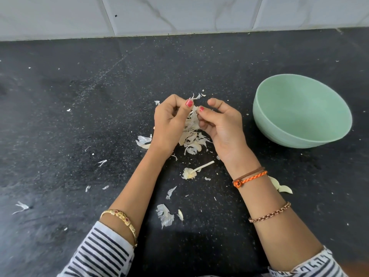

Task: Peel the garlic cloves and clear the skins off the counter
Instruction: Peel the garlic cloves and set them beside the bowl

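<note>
Counter (60, 116): black speckled stone, dusty w/ white flecks; runs to white marble-look tile wall (179, 15) at back edge.
Left hand (169, 120) & right hand (221, 124): mid-counter, fingers curled, thumbs pinching a bit of garlic skin between them; can't tell if a clove is inside.
Skins pile (192, 136): under both hands, scraps scattered toward front edge.
Garlic stem (196, 170): just in front of pile.
Green bowl (301, 110): right side, near right hand.
</note>
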The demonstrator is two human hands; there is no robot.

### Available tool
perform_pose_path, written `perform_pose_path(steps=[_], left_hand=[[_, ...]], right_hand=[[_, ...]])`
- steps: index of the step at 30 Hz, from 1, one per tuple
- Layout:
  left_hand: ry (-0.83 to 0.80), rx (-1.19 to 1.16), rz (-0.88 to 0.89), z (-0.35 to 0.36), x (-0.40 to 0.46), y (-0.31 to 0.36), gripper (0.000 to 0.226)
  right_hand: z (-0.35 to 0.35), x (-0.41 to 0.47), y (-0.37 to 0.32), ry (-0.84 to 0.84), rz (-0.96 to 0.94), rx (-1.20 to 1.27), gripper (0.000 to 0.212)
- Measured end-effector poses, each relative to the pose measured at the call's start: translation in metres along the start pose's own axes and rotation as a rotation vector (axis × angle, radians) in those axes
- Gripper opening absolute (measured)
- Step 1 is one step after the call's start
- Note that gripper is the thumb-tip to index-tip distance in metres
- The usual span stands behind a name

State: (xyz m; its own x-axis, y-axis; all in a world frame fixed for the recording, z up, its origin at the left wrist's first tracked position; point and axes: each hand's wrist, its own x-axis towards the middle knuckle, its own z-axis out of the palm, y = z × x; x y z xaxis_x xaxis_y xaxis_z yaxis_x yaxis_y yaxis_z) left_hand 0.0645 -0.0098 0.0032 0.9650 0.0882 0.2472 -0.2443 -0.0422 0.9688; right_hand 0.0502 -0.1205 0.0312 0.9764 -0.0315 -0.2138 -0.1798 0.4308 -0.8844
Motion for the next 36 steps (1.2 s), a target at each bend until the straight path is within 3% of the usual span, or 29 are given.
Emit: perform_pose_path(steps=[3, 8, 19, 23, 29, 36], left_hand=[[0.046, 0.001, 0.001, -0.0001, -0.0001, -0.0007, 0.030], [-0.047, -0.036, -0.038, 0.0006, -0.0003, 0.0015, 0.033], [-0.040, 0.037, -0.086, 0.0020, -0.0030, 0.0039, 0.033], [0.030, 0.035, -0.069, 0.0002, -0.0035, 0.0048, 0.025], [-0.056, 0.082, 0.003, -0.0012, -0.0028, 0.0000, 0.010], [-0.072, 0.106, -0.025, -0.0012, -0.0024, 0.0021, 0.031]], right_hand=[[0.0004, -0.0016, 0.0010, 0.043, -0.168, -0.183, 0.021], [0.0014, -0.0019, 0.0030, 0.086, -0.211, -0.206, 0.020], [-0.0037, 0.0031, 0.0041, 0.165, -0.405, -0.336, 0.023], [-0.0033, 0.0033, 0.0057, 0.160, -0.398, -0.336, 0.022], [-0.0034, 0.0022, 0.0060, 0.146, -0.384, -0.357, 0.022], [-0.0030, 0.0035, 0.0064, 0.164, -0.363, -0.356, 0.023]])
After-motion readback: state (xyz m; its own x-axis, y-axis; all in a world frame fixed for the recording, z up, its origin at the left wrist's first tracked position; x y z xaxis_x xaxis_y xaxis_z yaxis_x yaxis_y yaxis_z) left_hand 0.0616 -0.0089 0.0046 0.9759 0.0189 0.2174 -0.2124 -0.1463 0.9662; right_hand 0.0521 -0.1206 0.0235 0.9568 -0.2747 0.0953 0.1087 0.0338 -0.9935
